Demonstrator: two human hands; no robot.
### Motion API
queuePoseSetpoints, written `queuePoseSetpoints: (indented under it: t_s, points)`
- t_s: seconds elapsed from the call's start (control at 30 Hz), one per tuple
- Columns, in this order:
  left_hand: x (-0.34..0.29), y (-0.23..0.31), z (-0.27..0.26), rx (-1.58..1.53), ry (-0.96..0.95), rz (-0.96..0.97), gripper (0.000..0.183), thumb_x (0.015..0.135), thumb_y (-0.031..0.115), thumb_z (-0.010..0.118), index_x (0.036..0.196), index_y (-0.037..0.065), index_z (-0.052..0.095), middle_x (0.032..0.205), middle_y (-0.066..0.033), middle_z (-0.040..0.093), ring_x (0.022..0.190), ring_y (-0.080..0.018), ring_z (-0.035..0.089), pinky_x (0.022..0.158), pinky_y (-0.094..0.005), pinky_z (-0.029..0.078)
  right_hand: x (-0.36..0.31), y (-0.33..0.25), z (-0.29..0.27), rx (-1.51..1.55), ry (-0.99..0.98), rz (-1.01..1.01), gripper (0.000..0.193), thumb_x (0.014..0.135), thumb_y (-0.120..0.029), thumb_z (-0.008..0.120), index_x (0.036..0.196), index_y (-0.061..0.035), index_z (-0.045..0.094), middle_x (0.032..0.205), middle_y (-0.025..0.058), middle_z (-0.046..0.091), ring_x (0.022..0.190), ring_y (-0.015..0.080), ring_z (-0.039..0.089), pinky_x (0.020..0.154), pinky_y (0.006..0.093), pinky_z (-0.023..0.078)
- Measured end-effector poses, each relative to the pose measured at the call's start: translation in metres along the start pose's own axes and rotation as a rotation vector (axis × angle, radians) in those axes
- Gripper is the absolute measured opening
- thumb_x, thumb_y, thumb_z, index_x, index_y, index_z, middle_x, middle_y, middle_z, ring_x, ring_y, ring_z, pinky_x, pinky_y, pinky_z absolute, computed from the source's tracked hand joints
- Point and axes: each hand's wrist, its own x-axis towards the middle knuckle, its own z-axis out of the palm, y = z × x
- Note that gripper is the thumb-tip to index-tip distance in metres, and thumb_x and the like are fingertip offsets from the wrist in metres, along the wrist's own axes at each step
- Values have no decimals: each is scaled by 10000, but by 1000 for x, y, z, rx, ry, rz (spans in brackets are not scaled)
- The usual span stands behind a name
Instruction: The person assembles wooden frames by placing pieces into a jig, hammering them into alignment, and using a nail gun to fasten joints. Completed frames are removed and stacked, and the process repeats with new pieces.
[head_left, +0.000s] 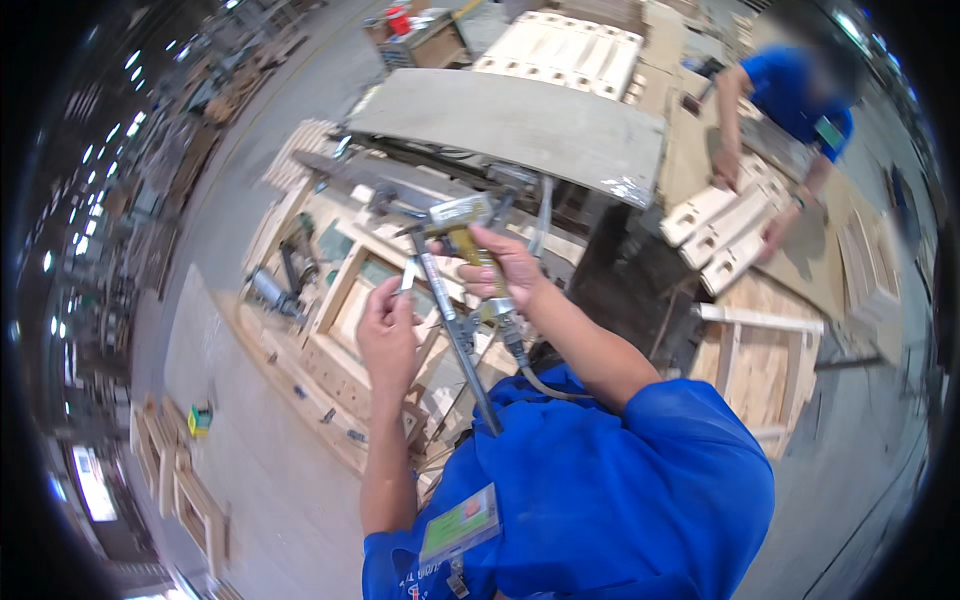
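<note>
My right hand [512, 268] is wrapped round the grip of an air nail gun [470, 248] with a brownish-yellow body and a silver head. The gun's long, thin magazine [455, 335] slants down toward my waist. A hose [545, 385] runs from the base of the grip to behind my right forearm. Just left of the magazine, my left hand [388, 335] pinches a small, pale, narrow strip [408, 274], which might be a strip of fasteners. Both hands are above a wooden frame [345, 285] lying on the workbench.
A grey sheet-topped machine [500, 120] stands beyond my hands. Far right, a co-worker in blue [795, 100] handles slotted wooden boards [730, 215]. More slotted boards [560, 50] are stacked at the back. On the left floor lie wooden frames [180, 480] and a green-yellow box [200, 420].
</note>
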Motion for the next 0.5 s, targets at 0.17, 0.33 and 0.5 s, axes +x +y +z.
queuePoseSetpoints:
  t_s: [0.17,0.33,0.5]
  points:
    - [1,10,12,104,92,84,324,1022,132,728,1300,-31,693,993,-86,786,814,-73,652,733,-230,506,0,-11,-13,138,-50,24,573,1142,-363,513,1495,82,434,1369,236,604,618,113,530,474,284,467]
    - [-4,26,15,74,143,32,257,1017,150,753,1196,-32,725,985,-107,795,791,-60,663,671,-229,510,8,-4,-19,279,-77,3,566,1152,-367,483,1485,88,441,1413,241,588,602,123,504,479,291,416]
    - [2,38,17,206,163,98,224,982,160,777,1101,-20,718,926,-120,805,786,-122,748,657,-284,546,17,-1,-22,302,-78,28,566,1151,-372,483,1509,63,428,1403,241,593,598,132,503,481,298,430]
